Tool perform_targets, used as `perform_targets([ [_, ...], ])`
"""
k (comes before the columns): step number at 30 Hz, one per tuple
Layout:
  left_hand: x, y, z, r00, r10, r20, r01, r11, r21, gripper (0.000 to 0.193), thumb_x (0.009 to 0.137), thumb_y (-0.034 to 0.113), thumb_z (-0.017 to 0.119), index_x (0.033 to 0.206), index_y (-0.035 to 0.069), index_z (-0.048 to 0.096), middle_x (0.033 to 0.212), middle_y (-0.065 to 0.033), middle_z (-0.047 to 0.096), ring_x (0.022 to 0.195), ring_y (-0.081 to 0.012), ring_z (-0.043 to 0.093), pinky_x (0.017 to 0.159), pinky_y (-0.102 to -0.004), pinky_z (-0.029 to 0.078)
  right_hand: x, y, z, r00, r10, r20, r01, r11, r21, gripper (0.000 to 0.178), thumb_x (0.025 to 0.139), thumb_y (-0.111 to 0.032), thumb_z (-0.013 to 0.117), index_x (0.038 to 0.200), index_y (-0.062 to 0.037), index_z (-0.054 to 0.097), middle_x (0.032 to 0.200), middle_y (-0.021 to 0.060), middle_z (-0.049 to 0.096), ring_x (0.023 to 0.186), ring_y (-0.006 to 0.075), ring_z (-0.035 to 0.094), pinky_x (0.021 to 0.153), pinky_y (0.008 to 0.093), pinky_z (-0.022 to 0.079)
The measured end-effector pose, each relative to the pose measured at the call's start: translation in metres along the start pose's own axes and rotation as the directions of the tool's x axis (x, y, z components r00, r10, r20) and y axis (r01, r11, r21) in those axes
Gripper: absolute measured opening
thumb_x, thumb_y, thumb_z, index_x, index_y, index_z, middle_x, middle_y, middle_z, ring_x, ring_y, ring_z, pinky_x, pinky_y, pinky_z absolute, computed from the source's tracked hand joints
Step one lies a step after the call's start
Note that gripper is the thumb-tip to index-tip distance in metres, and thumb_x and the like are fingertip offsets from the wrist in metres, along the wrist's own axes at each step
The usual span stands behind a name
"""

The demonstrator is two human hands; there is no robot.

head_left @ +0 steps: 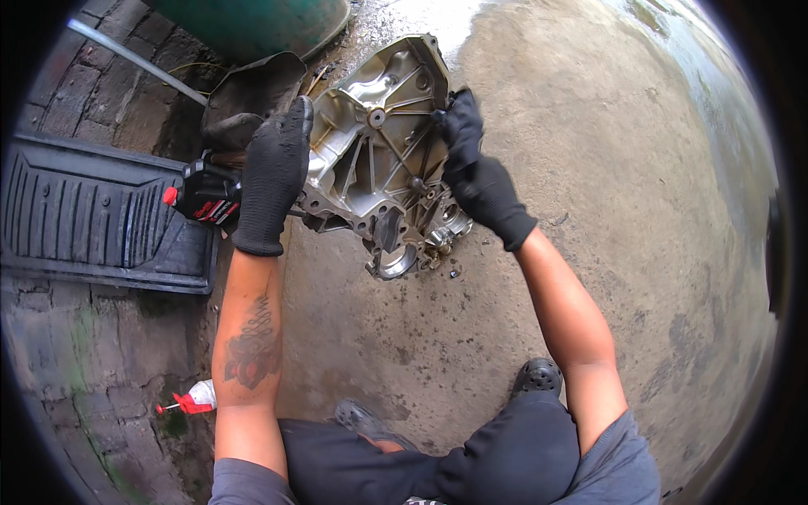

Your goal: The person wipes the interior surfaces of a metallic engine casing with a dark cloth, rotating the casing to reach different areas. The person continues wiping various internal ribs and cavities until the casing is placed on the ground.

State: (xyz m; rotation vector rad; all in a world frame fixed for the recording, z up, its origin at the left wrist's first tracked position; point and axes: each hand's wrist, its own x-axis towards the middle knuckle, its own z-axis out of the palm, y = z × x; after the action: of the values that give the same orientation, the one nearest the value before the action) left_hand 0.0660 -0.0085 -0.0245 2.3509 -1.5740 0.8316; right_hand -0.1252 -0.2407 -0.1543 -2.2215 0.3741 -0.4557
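Between my hands is a bare metal gearbox housing, ribbed inside, with round bores and bolt holes at its near end. It looks tilted; whether it rests on the floor I cannot tell. My left hand, in a black knit glove, is closed on its left edge with the thumb pointing up; the other fingers are mostly hidden. On the opposite edge, my right hand in a matching glove has its fingers bent over the rim, slightly blurred. A smaller metal part with round openings shows at the housing's near right.
A black bottle with a red cap lies by my left wrist, beside a black ribbed tray. A green drum and a metal bar are behind. A white and red spray bottle lies near my left forearm. Wet patches mark the concrete.
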Motion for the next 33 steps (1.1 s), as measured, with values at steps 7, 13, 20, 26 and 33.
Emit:
perform_targets([
  [7, -0.004, -0.019, 0.013, 0.997, -0.071, 0.025, 0.073, 0.993, -0.089, 0.041, 0.097, 0.005, 0.056, 0.137, -0.002, 0.058, 0.096, -0.0242, 0.067, 0.086, -0.039, 0.066, 0.079, -0.0482, 0.054, -0.055, 0.004, 0.067, 0.924, -0.159, 0.348, 0.241, 0.948, -0.209, 0.086, 0.086, -0.011, 0.064, 0.162, -0.0132, 0.023, 0.083, 0.019, 0.07, 0.076, 0.0415, 0.07, 0.064, 0.0505, 0.055],
  [13, -0.005, -0.023, 0.015, 0.997, -0.073, 0.01, 0.073, 0.994, -0.08, 0.041, 0.096, 0.004, 0.058, 0.136, -0.002, 0.059, 0.095, -0.0246, 0.068, 0.086, -0.0398, 0.067, 0.079, -0.0488, 0.054, -0.055, 0.012, 0.066, 0.919, -0.168, 0.356, 0.241, 0.955, -0.171, 0.033, 0.087, -0.015, 0.065, 0.12, -0.0122, 0.062, 0.08, 0.0171, 0.071, 0.073, 0.0409, 0.071, 0.063, 0.0513, 0.054],
  [20, -0.004, -0.021, 0.012, 1.0, 0.015, -0.01, -0.016, 1.0, -0.005, 0.035, 0.099, 0.004, 0.055, 0.133, -0.002, 0.061, 0.094, -0.0249, 0.068, 0.085, -0.0403, 0.068, 0.078, -0.0487, 0.054, -0.035, -0.037, 0.045, 0.976, -0.116, 0.182, 0.169, 0.935, -0.312, 0.018, 0.089, -0.015, 0.063, 0.106, -0.0072, 0.066, 0.081, 0.0151, 0.074, 0.074, 0.0362, 0.074, 0.065, 0.0482, 0.057],
  [26, -0.001, -0.011, 0.006, 0.993, -0.088, 0.072, 0.093, 0.993, -0.066, 0.035, 0.098, 0.003, 0.054, 0.132, -0.002, 0.062, 0.099, -0.0243, 0.069, 0.089, -0.0398, 0.068, 0.081, -0.0482, 0.054, -0.05, -0.044, 0.047, 0.906, 0.012, 0.423, 0.145, 0.929, -0.339, 0.014, 0.088, -0.011, 0.062, 0.099, -0.0057, 0.07, 0.08, 0.0155, 0.074, 0.073, 0.0361, 0.074, 0.062, 0.0485, 0.057],
  [33, -0.002, -0.004, 0.004, 0.999, -0.031, 0.039, 0.032, 0.999, -0.035, 0.035, 0.101, 0.008, 0.054, 0.134, -0.002, 0.061, 0.098, -0.0236, 0.067, 0.088, -0.0385, 0.066, 0.079, -0.0481, 0.054, -0.065, -0.018, 0.075, 0.927, -0.027, 0.374, 0.129, 0.96, -0.25, 0.015, 0.085, -0.014, 0.066, 0.097, -0.0059, 0.071, 0.08, 0.0174, 0.073, 0.072, 0.0374, 0.073, 0.06, 0.0477, 0.057],
])
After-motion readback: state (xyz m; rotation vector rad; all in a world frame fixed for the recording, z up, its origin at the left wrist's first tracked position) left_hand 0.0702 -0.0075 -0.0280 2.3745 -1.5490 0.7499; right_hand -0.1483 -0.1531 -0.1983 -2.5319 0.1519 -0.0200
